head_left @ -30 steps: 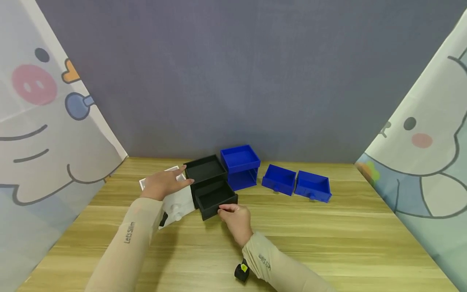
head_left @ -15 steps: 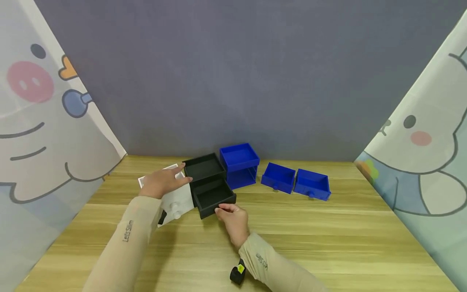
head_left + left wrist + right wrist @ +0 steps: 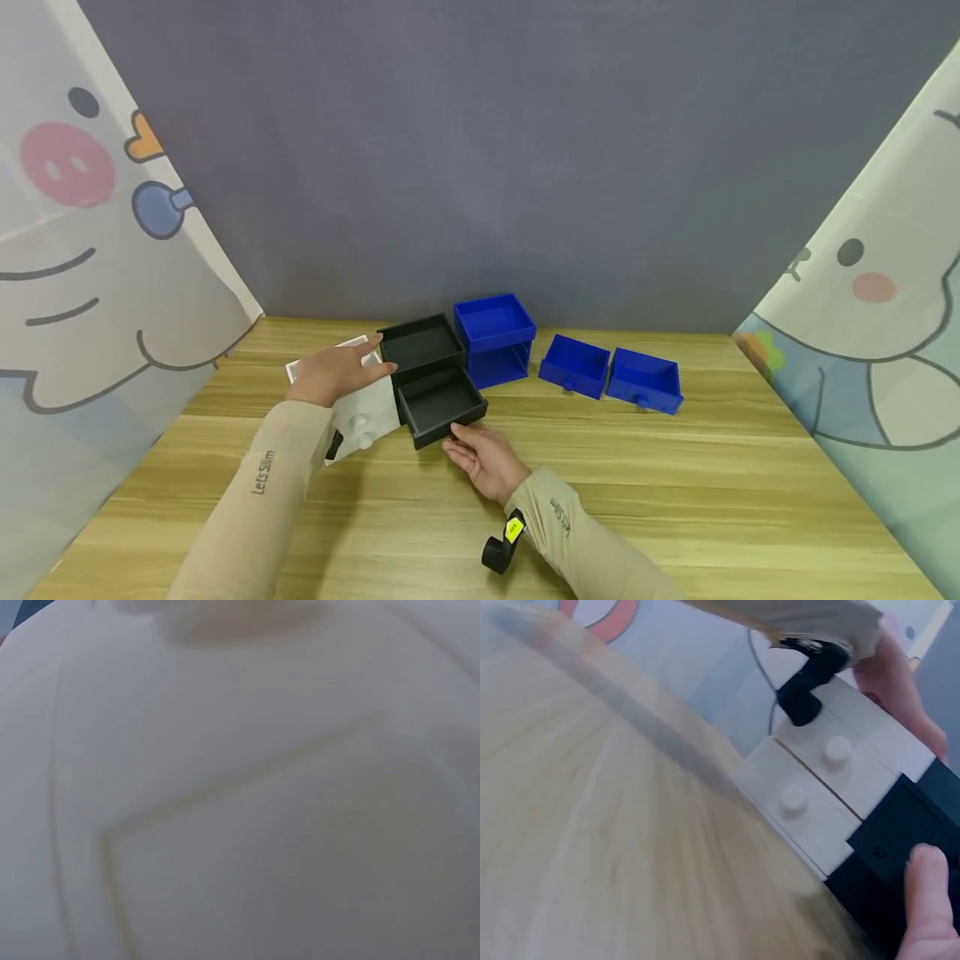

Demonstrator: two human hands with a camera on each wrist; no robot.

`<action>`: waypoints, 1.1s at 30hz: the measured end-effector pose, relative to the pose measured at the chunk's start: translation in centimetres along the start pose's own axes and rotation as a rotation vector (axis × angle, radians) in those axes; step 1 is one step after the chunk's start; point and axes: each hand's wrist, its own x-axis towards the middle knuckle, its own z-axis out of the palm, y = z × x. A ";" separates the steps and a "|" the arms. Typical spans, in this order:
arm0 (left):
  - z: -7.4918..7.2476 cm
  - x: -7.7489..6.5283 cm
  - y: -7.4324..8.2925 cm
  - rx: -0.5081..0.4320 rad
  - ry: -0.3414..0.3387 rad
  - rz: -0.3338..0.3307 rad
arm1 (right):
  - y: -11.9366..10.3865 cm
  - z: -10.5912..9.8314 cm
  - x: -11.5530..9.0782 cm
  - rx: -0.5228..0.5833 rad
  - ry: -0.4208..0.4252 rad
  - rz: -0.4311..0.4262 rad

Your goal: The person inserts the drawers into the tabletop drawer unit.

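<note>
In the head view my left hand (image 3: pixel 333 373) lies over the white drawer cabinet (image 3: pixel 367 417), fingers reaching right to the black drawer cabinet (image 3: pixel 420 343). A blurred white surface (image 3: pixel 187 735) fills most of the left wrist view. My right hand (image 3: pixel 487 462) is at the front of the pulled-out black drawer (image 3: pixel 441 402), thumb uppermost and fingers below it. The right wrist view shows the thumb (image 3: pixel 928 889) against the drawer front, covering where its knob sits. The drawer is empty inside and still sits in its cabinet.
A blue drawer cabinet (image 3: pixel 495 321) with an open front stands right of the black one. Two loose blue drawers, the nearer-left one (image 3: pixel 574 365) and the right one (image 3: pixel 643 380), lie on the wooden table (image 3: pixel 675 500). A grey backdrop (image 3: pixel 480 167) rises behind.
My right hand has rolled over, its fingers dropping from the drawer's front to below the thumb. The black drawer stays pulled out, and my left hand keeps its place.
</note>
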 end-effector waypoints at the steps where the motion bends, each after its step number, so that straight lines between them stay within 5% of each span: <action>1: 0.0 0.0 0.0 0.001 0.002 0.000 | -0.2 -0.1 0.0 0.006 -0.013 0.025; 6: 0.0 0.0 0.0 -0.007 -0.003 -0.010 | -0.6 -0.5 0.0 0.017 -0.059 0.069; 20: 0.2 0.2 0.2 -0.021 -0.004 -0.018 | 0.3 0.0 -0.5 0.093 -0.027 -0.110; 33: 0.1 -0.1 0.3 -0.016 0.000 -0.008 | 1.1 0.9 0.2 0.075 -0.033 -0.170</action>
